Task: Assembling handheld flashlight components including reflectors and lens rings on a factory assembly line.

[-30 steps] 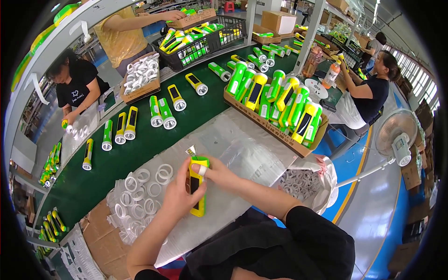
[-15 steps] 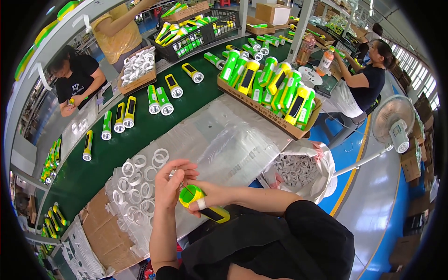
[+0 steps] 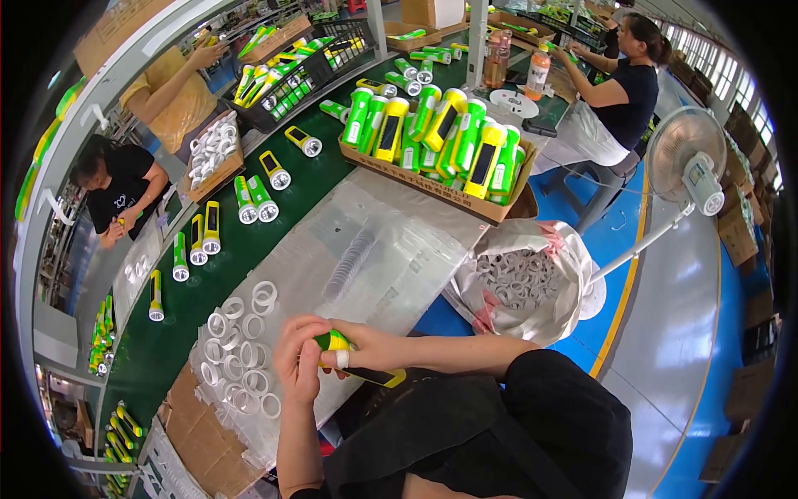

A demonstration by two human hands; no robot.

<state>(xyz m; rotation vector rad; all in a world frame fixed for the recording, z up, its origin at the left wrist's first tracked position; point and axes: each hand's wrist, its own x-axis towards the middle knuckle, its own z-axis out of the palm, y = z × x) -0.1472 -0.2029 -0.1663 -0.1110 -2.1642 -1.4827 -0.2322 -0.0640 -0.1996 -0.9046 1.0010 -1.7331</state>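
Observation:
A green and yellow flashlight (image 3: 381, 377) with a dark panel along its side lies slantwise in front of my body. My right hand (image 3: 364, 346), with white tape round one finger, grips its body. My left hand (image 3: 301, 353) is closed over the flashlight's head end, fingers curled round the rim. Whatever is inside that end is hidden by the fingers. Just left of my left hand, several white rings (image 3: 232, 367) lie spread on a plastic-covered surface. Beyond my hands, a row of stacked clear discs (image 3: 351, 264) rests on the plastic sheet (image 3: 416, 258).
A cardboard box (image 3: 432, 183) full of flashlights stands ahead. Past it, a green belt (image 3: 224, 266) carries several finished-looking flashlights. On the right are a sack (image 3: 573, 291) of rings and a standing fan (image 3: 687, 158). Co-workers sit at left (image 3: 125, 187) and right (image 3: 619, 91).
My left hand has come down from above the flashlight's open end, where it held a small silver part with wires, and now covers that end. The view has shifted slightly.

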